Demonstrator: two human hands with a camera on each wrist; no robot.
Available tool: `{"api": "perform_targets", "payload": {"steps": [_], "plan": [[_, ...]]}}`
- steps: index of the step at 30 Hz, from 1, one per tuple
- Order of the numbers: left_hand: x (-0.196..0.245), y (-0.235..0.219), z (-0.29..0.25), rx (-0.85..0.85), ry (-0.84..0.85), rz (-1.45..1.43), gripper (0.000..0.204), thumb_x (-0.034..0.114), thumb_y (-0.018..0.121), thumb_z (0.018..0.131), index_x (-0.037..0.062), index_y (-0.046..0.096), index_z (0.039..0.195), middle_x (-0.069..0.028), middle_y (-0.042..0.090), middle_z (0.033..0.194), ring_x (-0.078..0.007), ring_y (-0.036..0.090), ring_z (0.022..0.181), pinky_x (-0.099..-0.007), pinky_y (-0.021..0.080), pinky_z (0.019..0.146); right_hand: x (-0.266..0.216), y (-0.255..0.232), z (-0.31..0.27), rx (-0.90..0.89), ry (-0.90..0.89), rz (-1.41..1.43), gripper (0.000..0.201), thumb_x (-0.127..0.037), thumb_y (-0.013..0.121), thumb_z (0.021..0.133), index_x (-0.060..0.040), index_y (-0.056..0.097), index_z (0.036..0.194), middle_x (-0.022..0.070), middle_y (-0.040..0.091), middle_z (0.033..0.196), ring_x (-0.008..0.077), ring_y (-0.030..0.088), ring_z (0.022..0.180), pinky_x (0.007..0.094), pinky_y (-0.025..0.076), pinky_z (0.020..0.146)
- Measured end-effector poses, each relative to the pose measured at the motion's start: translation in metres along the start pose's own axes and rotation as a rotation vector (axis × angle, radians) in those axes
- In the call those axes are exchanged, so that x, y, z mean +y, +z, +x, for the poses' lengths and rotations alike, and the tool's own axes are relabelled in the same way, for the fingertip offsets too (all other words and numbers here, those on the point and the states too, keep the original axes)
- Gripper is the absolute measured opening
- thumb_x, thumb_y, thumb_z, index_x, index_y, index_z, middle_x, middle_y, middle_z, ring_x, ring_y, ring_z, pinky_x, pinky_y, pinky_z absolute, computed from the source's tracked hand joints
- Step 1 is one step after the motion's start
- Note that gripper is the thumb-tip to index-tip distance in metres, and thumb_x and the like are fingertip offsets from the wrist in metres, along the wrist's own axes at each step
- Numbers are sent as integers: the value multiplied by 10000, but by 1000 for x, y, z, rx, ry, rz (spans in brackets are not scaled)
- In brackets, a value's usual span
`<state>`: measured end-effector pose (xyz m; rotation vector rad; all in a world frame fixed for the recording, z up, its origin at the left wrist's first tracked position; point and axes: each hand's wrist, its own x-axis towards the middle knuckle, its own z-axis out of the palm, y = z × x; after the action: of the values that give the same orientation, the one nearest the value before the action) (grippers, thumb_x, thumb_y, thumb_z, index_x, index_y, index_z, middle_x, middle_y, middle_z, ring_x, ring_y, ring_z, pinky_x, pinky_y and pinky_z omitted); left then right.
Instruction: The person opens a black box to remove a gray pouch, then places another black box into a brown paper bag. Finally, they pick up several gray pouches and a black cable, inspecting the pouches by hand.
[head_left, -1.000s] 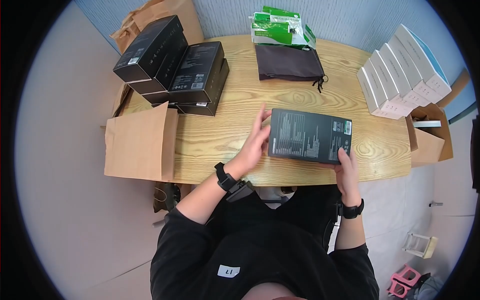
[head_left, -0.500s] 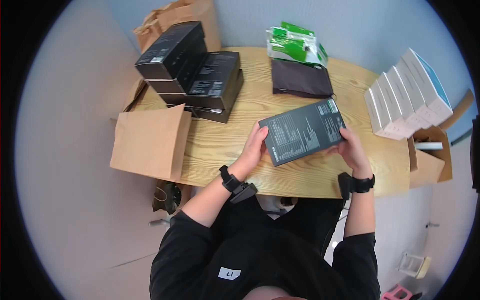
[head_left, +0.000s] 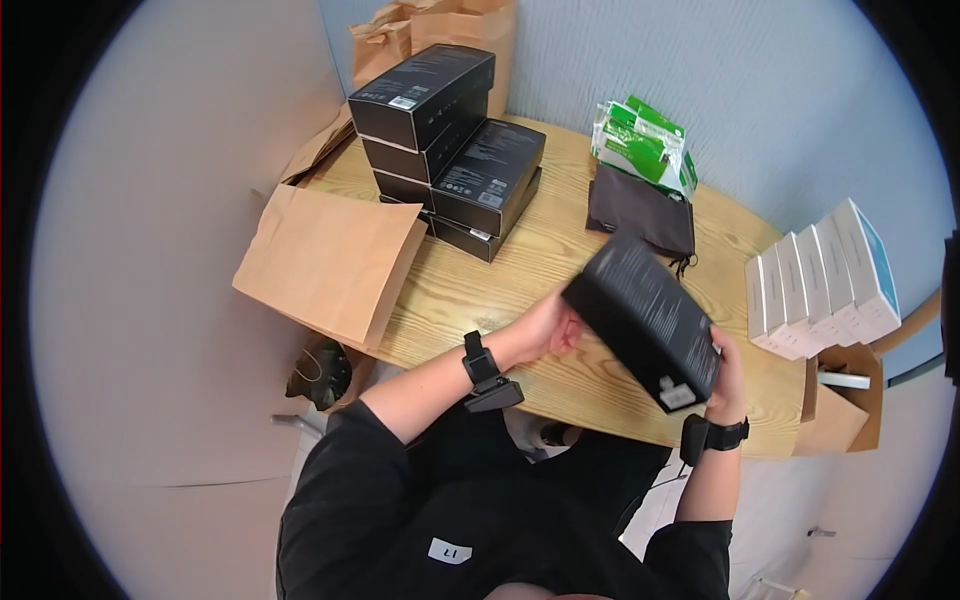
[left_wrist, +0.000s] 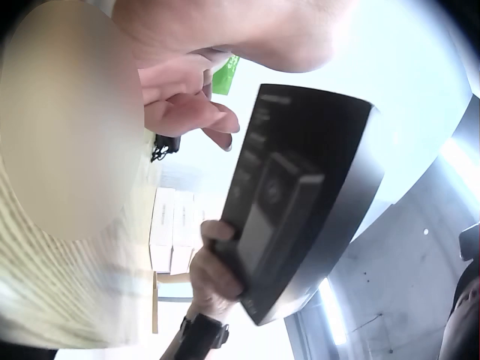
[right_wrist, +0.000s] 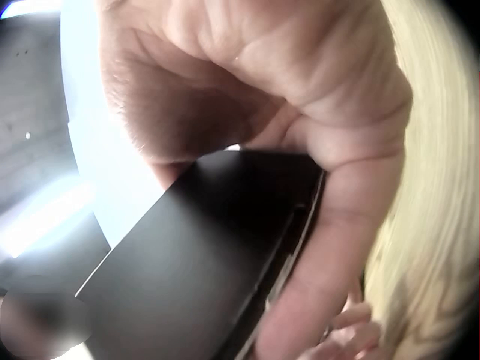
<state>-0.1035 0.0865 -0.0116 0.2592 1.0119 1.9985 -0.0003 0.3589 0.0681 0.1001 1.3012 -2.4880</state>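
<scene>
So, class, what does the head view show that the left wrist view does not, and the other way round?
Only the head view shows the stacked black boxes, the brown paper bags and the white shirt label.

Only the left wrist view shows the printed device picture and a bright strip light.

Both show the held black box, the right hand gripping it, the left hand and the white boxes.

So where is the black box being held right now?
In the head view, the black box is right of centre, tilted above the table, held by the right hand, in front of the dark pouch.
</scene>
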Motion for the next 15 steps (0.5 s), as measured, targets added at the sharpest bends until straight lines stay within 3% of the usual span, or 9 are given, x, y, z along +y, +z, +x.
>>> {"api": "perform_targets", "payload": {"steps": [1,2,4,6,7,9,11,13,15], "plan": [[1,7,6,46,-82,9,407,404,345,952,72,518,1112,-84,610,866,-114,522,597,-247,417,491,-3,25,4,-18,-99,176,457,-271,505,897,18,487,1251,175,566,1226,262,547,1146,401,425,988],[4,10,9,-12,-109,89,379,377,354,953,72,514,1111,-82,601,891,-118,529,608,-249,434,503,-2,54,12,-25,-139,217,475,-297,484,904,4,475,1271,174,557,1242,272,543,1150,418,425,983],[13,17,17,-82,-122,166,352,351,363,954,71,509,1111,-80,592,916,-122,536,619,-250,451,515,-6,85,30,-148,-113,-37,508,-242,499,900,-48,366,1351,144,494,1297,292,527,1146,503,439,941],[22,24,24,-185,-195,539,310,315,379,957,69,502,1100,-77,568,996,-131,563,669,-253,487,562,-4,132,56,-45,-180,-82,481,-192,511,899,-15,349,1317,127,516,1227,297,545,1105,498,463,923],[25,22,28,-188,-176,538,310,315,379,957,69,502,1100,-77,568,996,-131,563,669,-253,487,562,-1,152,71,-52,-183,-99,481,-192,511,899,-15,349,1317,127,516,1227,297,545,1105,498,463,923],[25,8,39,-347,-126,427,285,270,401,951,56,502,1109,-67,548,1042,-129,572,717,-247,499,588,1,184,101,-32,-186,115,570,-244,547,897,-6,278,1340,147,488,1242,297,561,1070,473,492,886],[23,3,37,-361,-61,314,263,254,440,943,50,529,1083,-61,548,1017,-104,570,720,-225,485,568,10,194,138,23,-226,10,641,-273,568,890,-6,226,1362,155,470,1252,295,568,1049,447,505,861],[25,3,27,-267,149,514,263,258,467,936,43,540,1070,-60,550,1024,-103,572,748,-237,490,617,20,195,168,83,-259,-97,715,-302,590,883,-7,174,1384,163,452,1263,294,574,1029,420,518,837],[19,-4,31,-281,194,519,271,264,472,935,42,541,1072,-60,556,1020,-104,573,756,-238,487,629,29,201,186,201,-318,-155,841,-334,621,865,-7,70,1410,178,425,1277,296,589,990,384,537,789]]}}
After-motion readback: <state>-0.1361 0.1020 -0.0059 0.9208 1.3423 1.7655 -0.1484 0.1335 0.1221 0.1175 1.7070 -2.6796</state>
